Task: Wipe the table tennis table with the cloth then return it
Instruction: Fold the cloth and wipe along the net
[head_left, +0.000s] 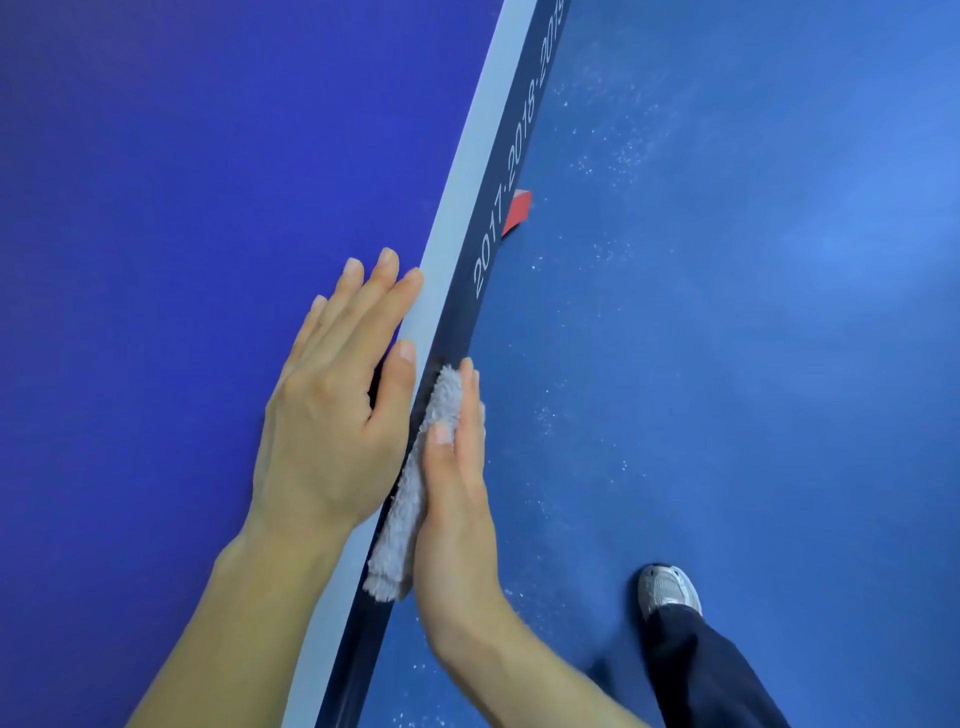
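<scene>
The blue table tennis table (182, 182) fills the left of the head view, with a white line along its edge and a dark side band printed with years. My left hand (332, 415) lies flat on the tabletop at that edge, fingers spread, holding nothing. A fluffy grey cloth (410, 499) is pressed against the dark side band. My right hand (457, 499) holds the cloth flat against the band from the outside, with fingers straight along it. Part of the cloth is hidden behind that hand.
Blue floor (753, 312) with pale specks lies to the right of the table. A red piece (518, 210) sticks out from under the table edge further ahead. My shoe (670, 590) and a dark trouser leg stand on the floor at lower right.
</scene>
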